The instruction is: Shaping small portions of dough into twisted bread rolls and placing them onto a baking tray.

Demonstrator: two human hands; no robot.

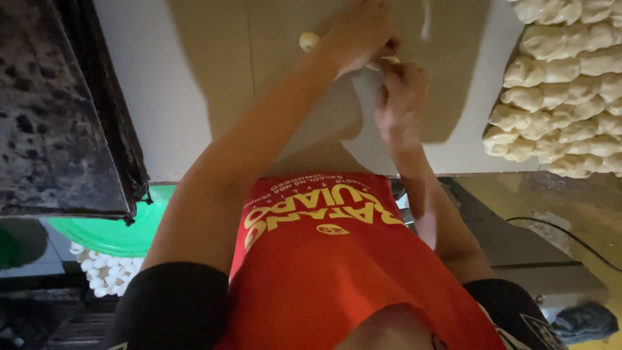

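My left hand [359,32] is closed around a pale, elongated piece of dough [308,41] above the white table [162,97]. Only the dough's rounded end shows, to the left of my fingers. Just below and to the right, the fingers of my right hand [402,97] pinch the other end of the same piece, where a bit of pale dough [389,61] shows. The two hands touch each other. Both forearms reach forward over my red apron [324,259].
A heap of lumpy pale dough pieces [564,91] lies on the table's right side. A dark, stained block [58,110] stands at the left. Below it are a green basin [123,227] and small white pieces [103,272]. A black cable [564,233] runs at the lower right.
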